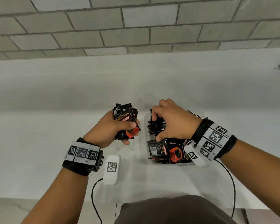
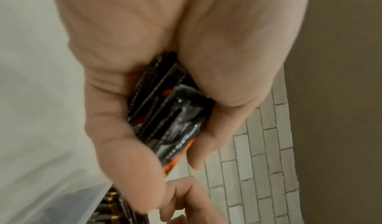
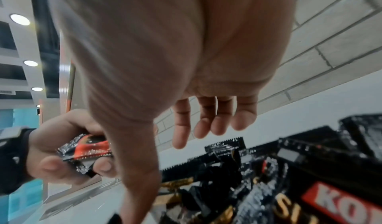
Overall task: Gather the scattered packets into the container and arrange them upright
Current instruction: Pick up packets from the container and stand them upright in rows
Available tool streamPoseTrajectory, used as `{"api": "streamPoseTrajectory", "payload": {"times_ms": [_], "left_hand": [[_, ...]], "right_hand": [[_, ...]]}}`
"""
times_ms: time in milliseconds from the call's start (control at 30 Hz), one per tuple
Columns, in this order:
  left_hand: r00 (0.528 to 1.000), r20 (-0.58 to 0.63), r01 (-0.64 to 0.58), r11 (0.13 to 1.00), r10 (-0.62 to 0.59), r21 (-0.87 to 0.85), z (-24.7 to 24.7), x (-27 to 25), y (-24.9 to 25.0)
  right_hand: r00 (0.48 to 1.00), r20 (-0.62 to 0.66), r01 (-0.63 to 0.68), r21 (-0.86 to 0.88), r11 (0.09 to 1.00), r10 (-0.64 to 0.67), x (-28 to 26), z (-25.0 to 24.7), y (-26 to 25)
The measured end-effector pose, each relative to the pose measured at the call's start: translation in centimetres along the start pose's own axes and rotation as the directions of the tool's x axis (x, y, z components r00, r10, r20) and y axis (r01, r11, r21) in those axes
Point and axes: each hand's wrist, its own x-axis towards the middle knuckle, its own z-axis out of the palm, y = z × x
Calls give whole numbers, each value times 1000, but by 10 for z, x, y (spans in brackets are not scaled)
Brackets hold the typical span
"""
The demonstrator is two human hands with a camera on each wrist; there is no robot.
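You were mid-arranging: your left hand (image 1: 111, 129) clutched a bundle of packets (image 1: 125, 122) beside the container (image 1: 146, 118), long axes pointing away from you. Your right hand (image 1: 171, 121), fingers loosely spread, reached into the standing row (image 1: 155, 126) there. Next, I judge, it needed 1 packet slotted in on edge.

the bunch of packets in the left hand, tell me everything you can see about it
The bunch of packets is a stack of several flat sachets in glossy black foil with serrated ends, a red brand label and a red cup picture on the front one. The left hand grips it, thumb across the front and fingers curled behind, holding it roughly upright and slightly fanned above the white table, left of the clear container. It touches nothing else.
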Motion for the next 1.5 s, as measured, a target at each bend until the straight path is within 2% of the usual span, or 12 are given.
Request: {"api": "streamPoseTrajectory", "payload": {"times_ms": [233,433,633,767,900,1033,1100,1267,1400,1500], "left_hand": [[998,-62,-18,997,14,-69,-6,-4,-10],[999,-53,2,995,-8,-104,-2,-6,-16],[1000,-16,19,971,-24,-240,10,-7,-17],[1000,9,23,965,-21,-260,20,-2,-20],[992,117,-4,956,40,-292,29,-1,-19],[988,147,-8,954,55,-301,33,-1,-16],[981,179,-13,956,68,-293,35,-2,-12],[977,204,-1,950,68,-313,42,-4,-8],[994,111,28,934,12,-355,42,-6,-11],[997,76,15,932,13,-362,38,-7,-11]], "right_hand": [[988,-128,-81,40,996,86,16,-6,13],[987,-108,-106,87,991,115,19,-1,15],[988,-126,-77,85,993,87,12,-6,13],[975,-216,0,219,976,48,6,-18,4],[974,-225,130,456,880,-27,-5,-28,-17],[953,-279,249,489,836,-121,-15,-30,-26],[952,-292,236,521,820,-89,-17,-31,-27],[986,-166,122,625,771,-22,-16,-31,-25],[984,-174,76,604,793,39,-16,-33,-18],[979,-177,16,562,827,101,-17,-36,-13]]}}
